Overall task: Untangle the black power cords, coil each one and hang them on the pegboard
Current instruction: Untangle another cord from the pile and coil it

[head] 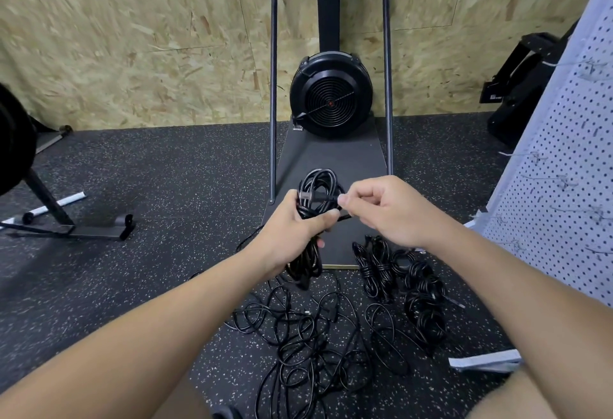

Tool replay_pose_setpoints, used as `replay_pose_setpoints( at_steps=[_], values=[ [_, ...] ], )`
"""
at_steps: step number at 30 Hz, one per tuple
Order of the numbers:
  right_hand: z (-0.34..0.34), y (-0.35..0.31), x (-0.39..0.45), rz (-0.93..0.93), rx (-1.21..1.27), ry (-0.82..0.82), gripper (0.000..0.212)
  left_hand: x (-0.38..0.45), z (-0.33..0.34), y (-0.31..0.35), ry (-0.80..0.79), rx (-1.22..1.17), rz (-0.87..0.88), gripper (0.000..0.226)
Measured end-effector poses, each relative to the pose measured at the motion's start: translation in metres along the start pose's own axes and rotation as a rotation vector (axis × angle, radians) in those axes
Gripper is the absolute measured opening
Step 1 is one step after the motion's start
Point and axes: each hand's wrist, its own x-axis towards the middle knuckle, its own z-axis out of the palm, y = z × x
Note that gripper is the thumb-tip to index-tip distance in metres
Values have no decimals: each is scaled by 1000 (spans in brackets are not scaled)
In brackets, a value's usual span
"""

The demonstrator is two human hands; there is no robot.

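Head view: my left hand (292, 229) grips a glossy black coiled power cord (315, 196) mid-bundle; my right hand (381, 209) pinches its plug end (306, 198). Tangled loose cords (311, 335) lie on speckled rubber flooring (149, 252), wrapped coils (398, 272) beside them. White perforated pegboard (564, 169) stands right.

Both bare forearms extend forward, converging at centre. Left hand (292, 229), fingers curled, grips a coiled power cord (320, 186) at mid-bundle. Right hand (384, 211), just right of the coil, pinches the cord's free end between thumb and forefinger.
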Motion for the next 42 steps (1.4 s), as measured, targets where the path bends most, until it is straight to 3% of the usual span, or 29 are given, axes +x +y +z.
replay_pose_setpoints(
  at_steps=[8, 11, 16, 20, 25, 30, 37, 42],
  values=[
    [14, -3, 7, 53, -132, 157, 42, -6, 10, 7, 148, 34, 11, 64],
    [19, -6, 9, 68, -145, 136, 37, -9, 14, 9, 193, 100, -19, 73],
    [18, -10, 12, 143, -139, 8, 37, -12, 20, 6, 249, 292, 63, 68],
    [12, -10, 12, 158, -110, -19, 34, -11, 19, 10, 221, 358, 122, 66],
    [18, -5, 12, -15, -333, -20, 46, -7, 11, 10, 116, 501, 169, 54],
    [13, -5, 12, -71, -548, -30, 44, -8, 6, 9, 14, 519, 188, 46],
    [5, 1, 16, -36, -709, 62, 47, -11, 2, 6, -76, 294, -16, 22],
    [10, -7, 16, -33, -879, -15, 42, -11, 3, 9, -40, 368, -21, 25]
  ],
)
